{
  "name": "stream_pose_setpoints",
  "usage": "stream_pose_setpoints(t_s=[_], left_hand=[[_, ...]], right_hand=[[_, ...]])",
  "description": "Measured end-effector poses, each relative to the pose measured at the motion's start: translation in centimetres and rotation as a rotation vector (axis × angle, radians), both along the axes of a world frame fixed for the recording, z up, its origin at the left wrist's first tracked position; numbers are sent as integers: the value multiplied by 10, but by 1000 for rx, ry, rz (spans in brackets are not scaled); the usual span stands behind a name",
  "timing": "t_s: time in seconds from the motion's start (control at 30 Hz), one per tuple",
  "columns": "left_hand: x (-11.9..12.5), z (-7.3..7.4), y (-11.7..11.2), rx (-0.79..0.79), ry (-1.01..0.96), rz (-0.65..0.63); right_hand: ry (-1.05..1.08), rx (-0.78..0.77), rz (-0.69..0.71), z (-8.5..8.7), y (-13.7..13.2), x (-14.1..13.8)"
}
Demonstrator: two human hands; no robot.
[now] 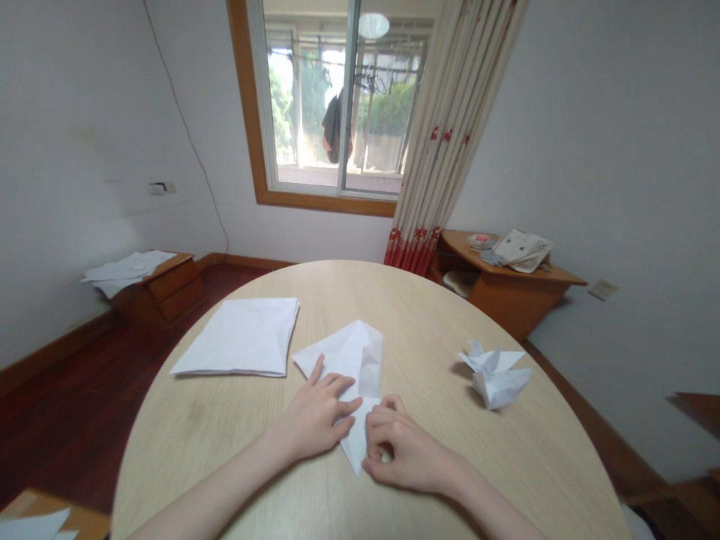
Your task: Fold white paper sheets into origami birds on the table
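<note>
White paper, a partly folded sheet (353, 367), lies near the middle of the round wooden table (236, 442), and the left hand (316, 417) presses flat on it with fingers spread wide, while the right hand (402, 452), curled narrow, pinches the sheet's lower point between thumb and fingertips. Just left of the sheet sits a stack of plain paper (239, 337), and well to the right rests a finished folded paper figure (496, 375), apart from both hands
</note>
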State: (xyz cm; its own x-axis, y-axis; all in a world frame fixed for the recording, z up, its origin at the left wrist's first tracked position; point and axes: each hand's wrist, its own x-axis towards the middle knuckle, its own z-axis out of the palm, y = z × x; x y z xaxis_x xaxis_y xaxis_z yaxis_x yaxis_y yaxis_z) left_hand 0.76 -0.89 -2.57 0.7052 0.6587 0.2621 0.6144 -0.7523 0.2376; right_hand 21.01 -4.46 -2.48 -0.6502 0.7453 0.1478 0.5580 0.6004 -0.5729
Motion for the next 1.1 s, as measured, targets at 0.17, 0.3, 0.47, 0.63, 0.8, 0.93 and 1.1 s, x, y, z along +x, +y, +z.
stream_pose_setpoints(t_s=[0.17,0.3,0.47,0.63,0.8,0.93,1.1], left_hand=[[-1,-5,2,40,-34,-2],[2,-9,-1,73,-73,7],[5,-5,-6,70,-117,14],[6,-1,-8,16,-124,36],[7,3,-10,-5,-142,21],[9,6,-11,-8,-145,0],[9,8,-13,-24,-142,-59]], right_hand=[[-19,55,-57,6,5,4],[-86,245,-89,9,9,9],[-66,486,-164,2,14,15],[-2,583,-232,-4,21,20],[19,669,-287,-2,22,26],[41,733,-315,0,22,28],[34,780,-312,1,23,30]])
